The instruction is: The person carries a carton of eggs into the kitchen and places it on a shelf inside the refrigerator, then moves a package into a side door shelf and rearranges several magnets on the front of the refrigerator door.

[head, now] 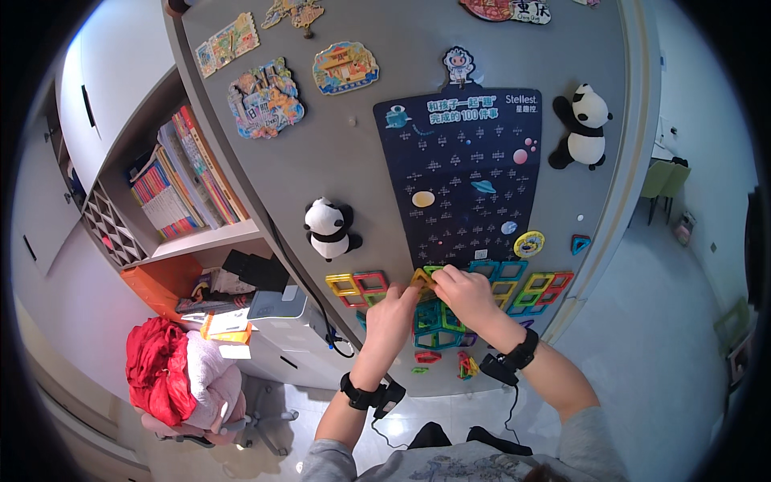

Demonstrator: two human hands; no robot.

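Note:
Both hands are at a row of coloured magnetic building tiles on an upright grey panel (373, 162). The fingertips of my left hand (391, 316) grip the lower left side of a yellow triangular magnetic tile (421, 278). My right hand (468, 296) has its fingers bunched at a green magnetic tile (431, 269) beside it; the fingers hide which tile they hold. Below and between the hands sits a cluster of teal and green tiles (438, 338). Red and yellow square tiles (341, 283) lie to the left, and another tile group (540, 292) to the right.
A dark blue poster (467, 175) hangs above the tiles. Panda plush magnets (330, 229) and souvenir magnets (346, 68) are on the panel. A printer (286, 316), a black cable (301, 277) and a chair piled with clothes (181, 379) are at left. Loose tiles (427, 357) are low on the panel.

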